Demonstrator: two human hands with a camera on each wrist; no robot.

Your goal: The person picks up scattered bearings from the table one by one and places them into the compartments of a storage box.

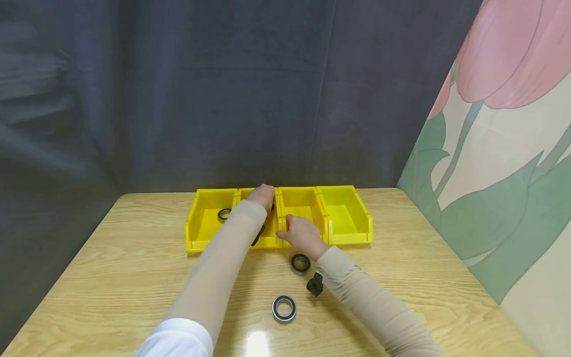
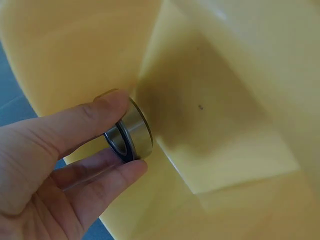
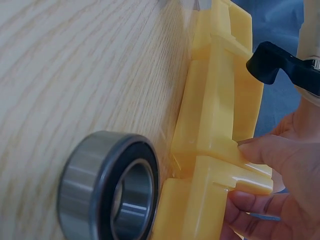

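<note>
My left hand (image 1: pixel 264 194) reaches into the second yellow bin (image 1: pixel 268 242) from the left. In the left wrist view, its thumb and fingers pinch a metal ball bearing (image 2: pixel 140 132) with a black seal, held just above the bin's floor. My right hand (image 1: pixel 303 234) is at the front of the bins, where the second and third meet. The right wrist view shows its thumb and fingers on either side of the adjoining yellow bin walls (image 3: pixel 252 181), gripping them. A bearing (image 1: pixel 300 272) stands on the table just below this hand.
Another bearing (image 1: pixel 275 317) lies nearer on the wooden table (image 1: pixel 134 277). One more bearing (image 1: pixel 221 214) is in the leftmost bin (image 1: pixel 200 244). The rightmost yellow bin (image 1: pixel 350 238) adjoins the third. A dark curtain (image 1: pixel 267 99) hangs behind the bins.
</note>
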